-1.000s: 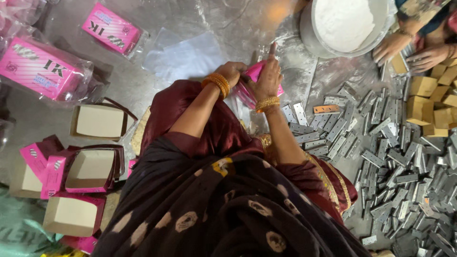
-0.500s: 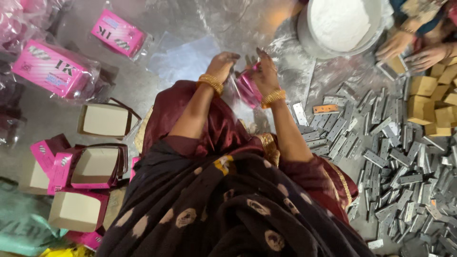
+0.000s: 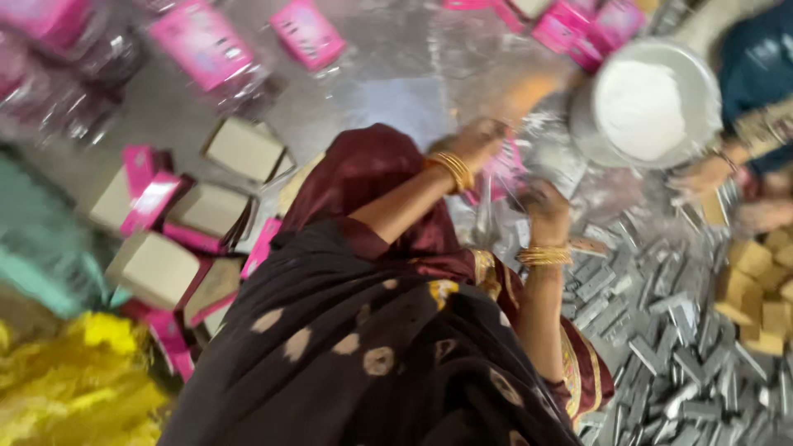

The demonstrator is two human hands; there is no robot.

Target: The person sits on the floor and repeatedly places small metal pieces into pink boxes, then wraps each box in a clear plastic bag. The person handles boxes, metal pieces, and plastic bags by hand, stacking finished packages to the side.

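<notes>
Pink packet (image 3: 502, 172), just left of the white-filled metal bowl (image 3: 652, 107), is pinched closed-fingered by left hand (image 3: 477, 142) and right hand (image 3: 543, 206); a steady two-handed grip seems best.

head view | worn high — looking steeply down; close over lap

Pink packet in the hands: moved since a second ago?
Cannot tell. The head camera swung and the frame is blurred; the pink packet sits between left hand and right hand, near the white bowl.
</notes>
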